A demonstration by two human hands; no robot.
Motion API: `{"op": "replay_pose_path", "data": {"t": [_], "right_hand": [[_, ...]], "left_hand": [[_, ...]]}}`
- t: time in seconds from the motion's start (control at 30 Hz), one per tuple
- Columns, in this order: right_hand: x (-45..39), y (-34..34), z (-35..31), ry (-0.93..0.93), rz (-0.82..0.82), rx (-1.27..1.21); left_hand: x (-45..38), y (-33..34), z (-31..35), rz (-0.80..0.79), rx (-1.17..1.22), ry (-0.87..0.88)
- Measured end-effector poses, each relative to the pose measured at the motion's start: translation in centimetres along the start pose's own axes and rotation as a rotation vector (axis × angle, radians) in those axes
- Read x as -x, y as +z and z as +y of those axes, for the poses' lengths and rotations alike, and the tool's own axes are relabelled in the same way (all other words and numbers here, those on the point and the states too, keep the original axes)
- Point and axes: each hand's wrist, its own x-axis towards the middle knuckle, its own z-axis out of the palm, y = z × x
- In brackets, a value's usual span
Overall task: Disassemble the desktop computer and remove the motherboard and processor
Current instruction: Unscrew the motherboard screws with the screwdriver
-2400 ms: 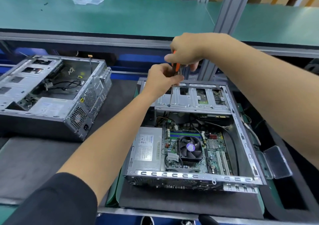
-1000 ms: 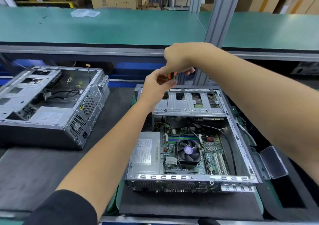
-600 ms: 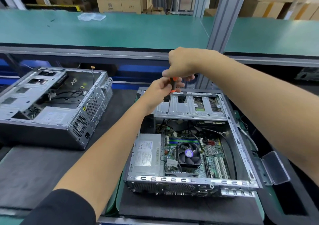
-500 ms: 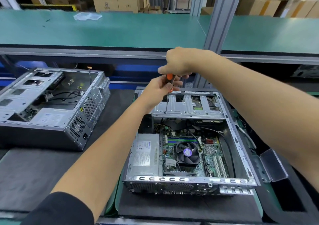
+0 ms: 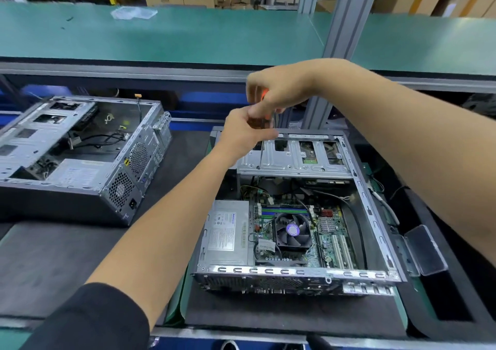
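The desk (image 5: 48, 264) carries two opened cases on dark mats; the stripped case (image 5: 80, 156) lies at left, well apart from the computer (image 5: 295, 272) at centre; inside the computer, the motherboard (image 5: 332, 239) sits right of the power supply (image 5: 228, 231), with the fan (image 5: 292, 231) on top of it; the drive cage (image 5: 295, 156) spans the far end; the right hand (image 5: 276, 92) grips the screwdriver (image 5: 259, 148) handle from above; the left hand (image 5: 241, 132) curls round it lower down; the tip meets the cage.
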Motion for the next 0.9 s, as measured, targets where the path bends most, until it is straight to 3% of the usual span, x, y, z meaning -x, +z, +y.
{"op": "replay_pose_path", "data": {"t": [0.17, 0.3, 0.33, 0.43, 0.6, 0.7, 0.8, 0.9], "right_hand": [[-1.2, 1.1, 0.1, 0.178, 0.128, 0.097], [-1.2, 0.6, 0.5, 0.098, 0.062, 0.191], [-1.2, 0.6, 0.7, 0.061, 0.061, 0.222], [-0.9, 0.4, 0.3, -0.046, 0.042, 0.203], [-0.8, 0.0, -0.1, -0.045, -0.032, 0.069], [-1.4, 0.6, 0.1, 0.030, 0.073, -0.053], [-1.7, 1.1, 0.2, 0.187, 0.202, 0.114], [-2.1, 1.5, 0.3, 0.148, 0.239, 0.247]], "left_hand": [[-0.7, 0.6, -0.3, 0.074, -0.192, -0.017], [-0.2, 0.3, -0.9, -0.322, 0.066, -0.001], [0.0, 0.1, -1.0, -0.350, 0.138, 0.010], [-0.1, -0.1, -1.1, -0.254, 0.163, 0.029], [-0.1, 1.2, -1.3, -0.021, 0.160, 0.015], [-0.6, 1.9, -1.5, 0.095, 0.072, 0.024], [-0.8, 2.3, -1.4, 0.118, 0.044, -0.008], [-0.7, 1.9, -1.3, 0.027, 0.043, -0.019]]}}
